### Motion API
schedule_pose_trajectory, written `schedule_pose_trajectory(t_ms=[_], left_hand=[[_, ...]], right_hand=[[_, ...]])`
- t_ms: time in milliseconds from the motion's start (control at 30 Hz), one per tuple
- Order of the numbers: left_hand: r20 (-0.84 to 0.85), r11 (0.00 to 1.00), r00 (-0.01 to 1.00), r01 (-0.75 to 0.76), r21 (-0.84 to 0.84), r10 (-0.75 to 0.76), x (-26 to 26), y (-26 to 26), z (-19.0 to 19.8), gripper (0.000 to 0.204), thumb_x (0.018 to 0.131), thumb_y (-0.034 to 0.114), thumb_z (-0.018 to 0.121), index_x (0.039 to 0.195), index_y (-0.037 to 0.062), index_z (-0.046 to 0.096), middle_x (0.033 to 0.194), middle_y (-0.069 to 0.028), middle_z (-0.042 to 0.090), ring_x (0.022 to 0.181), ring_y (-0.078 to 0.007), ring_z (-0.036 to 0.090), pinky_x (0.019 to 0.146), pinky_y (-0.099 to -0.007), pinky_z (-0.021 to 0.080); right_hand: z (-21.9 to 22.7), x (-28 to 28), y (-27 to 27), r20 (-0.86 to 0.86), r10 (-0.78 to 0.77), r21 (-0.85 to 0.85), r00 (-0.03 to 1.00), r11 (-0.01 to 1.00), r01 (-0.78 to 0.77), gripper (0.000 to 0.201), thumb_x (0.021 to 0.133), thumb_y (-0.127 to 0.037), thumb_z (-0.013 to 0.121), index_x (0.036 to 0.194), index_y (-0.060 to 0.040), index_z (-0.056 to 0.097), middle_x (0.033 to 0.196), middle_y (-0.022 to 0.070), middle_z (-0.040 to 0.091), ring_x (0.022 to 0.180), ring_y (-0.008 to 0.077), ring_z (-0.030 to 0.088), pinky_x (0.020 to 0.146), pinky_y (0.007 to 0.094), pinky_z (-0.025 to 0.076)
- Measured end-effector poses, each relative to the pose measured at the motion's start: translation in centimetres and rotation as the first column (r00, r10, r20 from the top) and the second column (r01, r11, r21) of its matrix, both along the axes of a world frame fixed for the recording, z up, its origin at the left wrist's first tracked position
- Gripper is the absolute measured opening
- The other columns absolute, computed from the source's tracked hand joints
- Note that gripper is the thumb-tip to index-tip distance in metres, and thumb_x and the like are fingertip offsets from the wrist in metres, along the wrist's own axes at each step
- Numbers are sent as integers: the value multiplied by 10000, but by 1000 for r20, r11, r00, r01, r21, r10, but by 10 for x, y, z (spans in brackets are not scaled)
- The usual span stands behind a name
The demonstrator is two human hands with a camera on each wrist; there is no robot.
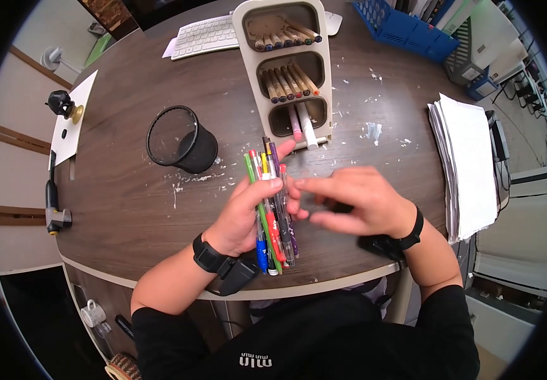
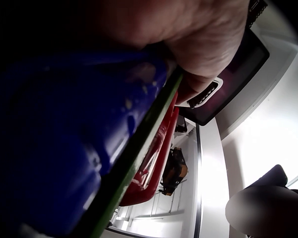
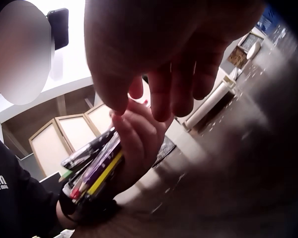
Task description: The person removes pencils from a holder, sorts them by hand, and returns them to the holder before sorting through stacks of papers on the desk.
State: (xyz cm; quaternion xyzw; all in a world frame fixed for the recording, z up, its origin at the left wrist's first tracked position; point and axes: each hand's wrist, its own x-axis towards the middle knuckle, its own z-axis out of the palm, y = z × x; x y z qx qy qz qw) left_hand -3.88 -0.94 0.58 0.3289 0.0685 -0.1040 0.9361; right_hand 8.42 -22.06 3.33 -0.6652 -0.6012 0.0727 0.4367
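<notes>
My left hand (image 1: pixel 243 214) grips an upright bundle of pens (image 1: pixel 272 221) over the front of the desk, its thumb laid across them. Green, red, blue, yellow, purple and clear barrels show in the bundle. Close up in the left wrist view are a blue pen (image 2: pixel 64 139), a green one (image 2: pixel 134 144) and a red one (image 2: pixel 159 168). Just right of the bundle is my right hand (image 1: pixel 362 197), its index finger and thumb reaching toward the left fingertips with nothing held. In the right wrist view its fingers (image 3: pixel 181 94) hang loosely over the left hand.
A beige three-compartment organizer (image 1: pixel 252 79) ahead holds brown-barrelled markers (image 1: pixel 289 82), with a pink and a white one below. Left of it stands a black mesh pen cup (image 1: pixel 200 151). White scraps litter the desk (image 1: pixel 115 164). Stacked papers (image 1: pixel 470 168) lie right; a keyboard (image 1: pixel 207 37) sits behind.
</notes>
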Motion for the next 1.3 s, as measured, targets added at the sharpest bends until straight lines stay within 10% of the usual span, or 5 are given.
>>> schedule_pose_trajectory(t_ms=[333,700,933,1100,1300], left_hand=[[-97,981,993,-89,-170,73,-6,-9,-10,502,1075,199,482,1552,87,376,1158,-126,647,1048,-241,706,972,-413,599],[-149,994,987,-72,-84,59,-6,-8,0,480,1068,234,502,1520,106,406,1167,-119,660,1061,-219,695,1032,-472,575],[-149,991,986,-89,-100,73,-6,-6,-1,458,1047,214,535,1477,89,437,1191,-143,653,1091,-246,671,1036,-508,562],[-123,991,991,-63,-120,49,-7,-5,-7,482,1050,211,536,1504,99,423,1152,-104,651,1048,-198,674,1028,-503,567],[-126,978,989,-103,-180,81,-7,-4,-7,480,1064,221,503,1521,107,412,1131,-93,631,1022,-177,665,1043,-474,563]], right_hand=[[-7,-38,9,111,167,-8,980,986,-167,552,824,-235,866,1344,-172,693,717,7,583,651,204,627,616,345,530],[8,-27,-4,177,72,251,982,961,-116,279,808,-122,881,1041,-61,741,830,49,683,662,206,664,573,314,515],[16,-9,-16,193,-121,270,974,961,67,166,853,-81,822,979,-37,723,836,67,724,654,232,675,585,322,522],[-1,-8,-4,-99,-370,167,924,909,382,342,816,-65,844,1134,-28,725,760,82,694,621,196,671,574,318,528],[5,-20,-6,223,22,83,975,996,-42,469,817,-172,848,1263,-111,716,702,9,615,583,205,610,538,339,498]])
